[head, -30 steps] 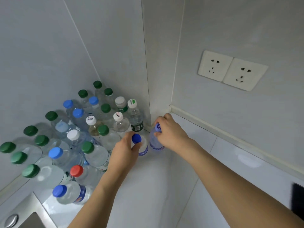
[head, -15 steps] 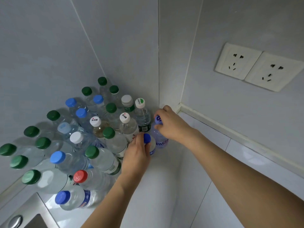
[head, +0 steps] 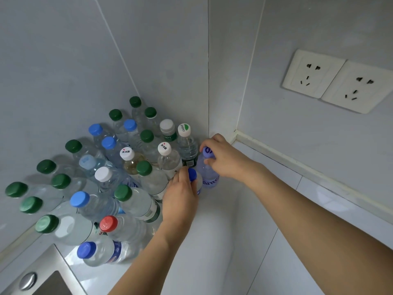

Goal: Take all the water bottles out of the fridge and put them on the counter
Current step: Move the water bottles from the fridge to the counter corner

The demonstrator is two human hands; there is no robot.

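Even, soft, cool-white light, moderately bright, no hard source in view. Faint diffuse shadows behind the bottles (head: 110, 179) on the left wall (head: 53, 81). Mild glare patches on the glossy counter (head: 212, 241) and on the tile at far right. Sharp in the centre; caps and labels readable. Wide-angle distortion: wall seams bow and edge bottles lean outward. Slight softness at the corners, the forearms near the bottom edge a bit blurred.
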